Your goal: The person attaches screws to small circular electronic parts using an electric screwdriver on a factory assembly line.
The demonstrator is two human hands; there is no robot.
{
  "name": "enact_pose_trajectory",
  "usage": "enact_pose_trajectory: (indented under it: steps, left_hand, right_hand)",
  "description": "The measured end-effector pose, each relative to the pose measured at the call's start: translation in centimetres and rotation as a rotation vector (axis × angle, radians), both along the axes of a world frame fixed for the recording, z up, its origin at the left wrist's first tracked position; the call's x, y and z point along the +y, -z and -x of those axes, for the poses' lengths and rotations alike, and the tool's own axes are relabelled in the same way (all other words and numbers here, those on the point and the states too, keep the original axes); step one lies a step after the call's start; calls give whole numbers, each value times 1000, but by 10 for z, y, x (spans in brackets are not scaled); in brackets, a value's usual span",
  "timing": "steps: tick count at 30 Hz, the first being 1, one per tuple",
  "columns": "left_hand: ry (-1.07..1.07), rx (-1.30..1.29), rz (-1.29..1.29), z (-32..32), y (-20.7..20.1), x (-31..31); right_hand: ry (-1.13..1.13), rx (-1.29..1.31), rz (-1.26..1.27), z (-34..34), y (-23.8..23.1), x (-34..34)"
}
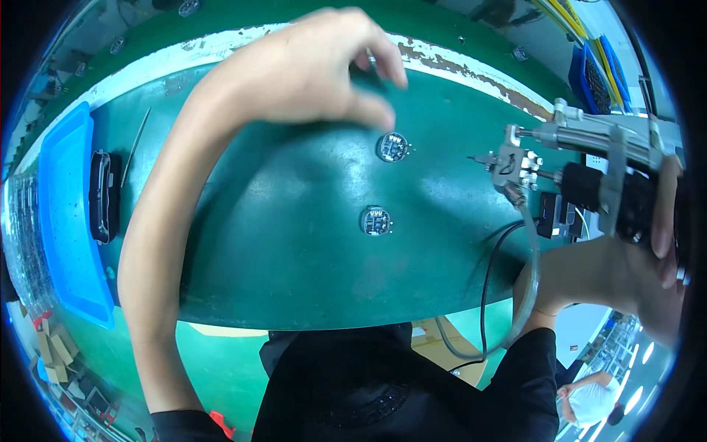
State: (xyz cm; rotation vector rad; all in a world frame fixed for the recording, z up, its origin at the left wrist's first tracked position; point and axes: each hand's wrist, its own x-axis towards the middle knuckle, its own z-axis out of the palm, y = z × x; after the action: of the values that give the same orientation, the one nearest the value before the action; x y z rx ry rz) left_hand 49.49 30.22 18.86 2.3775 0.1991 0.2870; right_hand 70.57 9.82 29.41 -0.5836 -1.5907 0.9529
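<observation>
Over the far side of the green bench my left hand [317,74] hovers, blurred, its thumb and fingers curved and apart. Behind its fingers a small, dark, shiny piece partly shows, too hidden to name. Just below the thumb lies a round metal part with a small circuit board [393,147]. A second round circuit-board part [377,221] lies nearer me. At the right edge, my right hand [666,236] wraps around the black body of a metal dispensing tool [508,163]. Its thin needle tip points left over the bench, and a clear hose hangs from it.
A blue tray [62,214] stands at the left beside a black case [105,197] and a thin rod [135,147]. A black cable [490,276] droops over the right front edge. Blue bins [589,77] are at the back right. Another person [591,398] is at lower right.
</observation>
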Motion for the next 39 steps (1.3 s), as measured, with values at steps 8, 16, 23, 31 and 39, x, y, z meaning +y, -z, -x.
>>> enact_pose_trajectory:
  steps: [8,16,23,31,39]
  left_hand:
    - [-826,-8,-481,-99,36,63]
    - [-208,-213,-184,-61,38,-10]
    - [-44,-108,-24,-10,37,-53]
    - [-22,-201,-7,-13,49,-50]
    - [-39,-174,-6,-12,51,-50]
  right_hand:
    - [40,-26,-30,-125,-21,-32]
    - [66,-27,-26,-84,-12,-25]
    - [79,-32,13,-75,-2,-12]
    - [53,-63,74,-31,8,17]
    - [30,-86,95,-31,6,15]
